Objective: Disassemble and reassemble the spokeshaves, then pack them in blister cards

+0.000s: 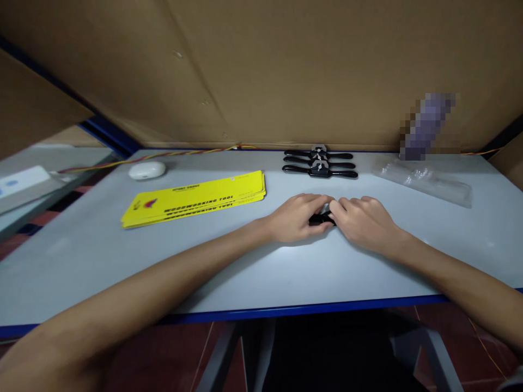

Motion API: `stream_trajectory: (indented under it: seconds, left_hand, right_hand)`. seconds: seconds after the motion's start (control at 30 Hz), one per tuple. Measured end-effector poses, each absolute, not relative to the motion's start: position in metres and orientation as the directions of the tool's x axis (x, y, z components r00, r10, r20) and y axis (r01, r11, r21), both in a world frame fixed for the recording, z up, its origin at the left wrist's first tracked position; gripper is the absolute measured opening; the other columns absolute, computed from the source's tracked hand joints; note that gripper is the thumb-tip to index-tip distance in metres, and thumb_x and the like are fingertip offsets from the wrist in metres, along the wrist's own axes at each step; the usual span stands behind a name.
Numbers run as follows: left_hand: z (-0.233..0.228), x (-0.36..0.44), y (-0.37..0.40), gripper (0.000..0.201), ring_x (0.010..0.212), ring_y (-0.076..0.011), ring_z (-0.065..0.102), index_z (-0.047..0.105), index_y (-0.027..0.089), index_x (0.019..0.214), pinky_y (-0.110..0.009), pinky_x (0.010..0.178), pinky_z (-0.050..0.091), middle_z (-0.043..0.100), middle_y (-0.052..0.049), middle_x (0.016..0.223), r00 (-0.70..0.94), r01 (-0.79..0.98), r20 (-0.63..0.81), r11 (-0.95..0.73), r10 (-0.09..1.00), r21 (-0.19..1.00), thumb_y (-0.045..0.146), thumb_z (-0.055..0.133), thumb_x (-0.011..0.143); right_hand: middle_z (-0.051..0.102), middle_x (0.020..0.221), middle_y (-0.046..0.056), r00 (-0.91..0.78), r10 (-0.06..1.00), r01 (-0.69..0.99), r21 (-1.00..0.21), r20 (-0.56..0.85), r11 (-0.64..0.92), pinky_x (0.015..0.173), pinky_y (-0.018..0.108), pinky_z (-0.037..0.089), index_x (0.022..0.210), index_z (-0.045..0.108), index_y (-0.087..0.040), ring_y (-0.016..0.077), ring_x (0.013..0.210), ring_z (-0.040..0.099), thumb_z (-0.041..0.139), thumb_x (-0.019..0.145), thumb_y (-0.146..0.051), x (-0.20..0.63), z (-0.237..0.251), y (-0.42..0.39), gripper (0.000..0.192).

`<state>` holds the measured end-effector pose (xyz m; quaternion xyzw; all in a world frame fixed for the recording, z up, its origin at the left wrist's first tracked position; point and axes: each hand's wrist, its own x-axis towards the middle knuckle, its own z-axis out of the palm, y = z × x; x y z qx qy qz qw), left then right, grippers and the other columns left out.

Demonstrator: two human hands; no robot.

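Both hands are closed around a black spokeshave (322,218) just above or on the tabletop, near the middle of the desk. My left hand (298,219) grips it from the left, thumb and fingers bent around it. From the right, my right hand (365,224) wraps over it, its fingertips meeting the left ones. Most of the tool is hidden by the fingers. Behind the hands, three similar black spokeshaves (320,172) with silvery metal parts lie in a row, one behind another.
A stack of yellow printed cards (196,198) lies left of the hands. Clear plastic sleeves (429,182) rest at the right, near a blurred purple object (427,128). A white rounded case (147,170) sits back left. Cardboard panels (265,71) wall the desk's rear.
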<state>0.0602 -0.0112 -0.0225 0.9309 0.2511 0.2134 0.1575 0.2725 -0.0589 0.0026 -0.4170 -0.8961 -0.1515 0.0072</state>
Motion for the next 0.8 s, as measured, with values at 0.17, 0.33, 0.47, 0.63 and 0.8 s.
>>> stream_trajectory:
  seconds: [0.17,0.33,0.47,0.63,0.8]
  left_hand:
    - [-0.02,0.06,-0.011,0.025,0.071,-0.0191,0.056,0.053,0.02,0.095,-0.033,0.067,0.046,0.062,-0.003,0.083,0.791,0.402,0.298,-0.821,0.534,0.406,0.045,0.051,0.1]
    - [-0.018,0.061,-0.012,0.026,0.077,-0.0209,0.061,0.055,0.019,0.103,-0.035,0.073,0.049,0.067,-0.005,0.091,0.799,0.423,0.256,-0.81,0.545,0.406,0.044,0.047,0.103]
    - [-0.021,0.065,-0.015,0.027,0.083,-0.0232,0.064,0.055,0.018,0.108,-0.038,0.077,0.052,0.07,-0.009,0.098,0.773,0.472,0.252,-0.794,0.582,0.384,0.042,0.044,0.104]
    - [-0.025,0.072,-0.021,0.023,0.087,-0.0265,0.067,0.056,0.017,0.113,-0.04,0.077,0.054,0.071,-0.01,0.097,0.705,0.569,0.246,-0.738,0.665,0.362,0.035,0.048,0.102]
    - [-0.026,0.075,-0.027,0.025,0.09,-0.0296,0.07,0.057,0.016,0.117,-0.043,0.077,0.056,0.073,-0.012,0.101,0.662,0.647,0.23,-0.699,0.713,0.306,0.035,0.051,0.103]
  right_hand:
    - [0.075,0.081,0.012,-0.645,0.757,0.75,0.272,0.104,0.602,0.059,0.035,0.024,0.108,0.068,-0.012,0.0221,0.065,0.065,0.042,0.097,-0.007,0.268,0.006,-0.06,0.028]
    - [0.076,0.083,0.014,-0.621,0.783,0.764,0.262,0.051,0.589,0.057,0.035,0.023,0.113,0.067,-0.01,0.0227,0.066,0.066,0.039,0.094,-0.002,0.263,0.007,-0.06,0.034]
    - [0.076,0.084,0.014,-0.571,0.821,0.798,0.242,0.014,0.552,0.055,0.035,0.023,0.115,0.065,-0.009,0.0242,0.068,0.068,0.038,0.095,-0.005,0.262,0.009,-0.059,0.034]
    - [0.077,0.088,0.015,-0.529,0.848,0.826,0.228,0.002,0.515,0.054,0.035,0.022,0.117,0.063,-0.01,0.0251,0.069,0.07,0.038,0.097,-0.008,0.263,0.01,-0.056,0.032]
    - [0.079,0.088,0.015,-0.533,0.846,0.827,0.225,0.023,0.515,0.059,0.036,0.026,0.114,0.064,-0.011,0.0256,0.069,0.07,0.04,0.098,-0.009,0.266,0.008,-0.052,0.029]
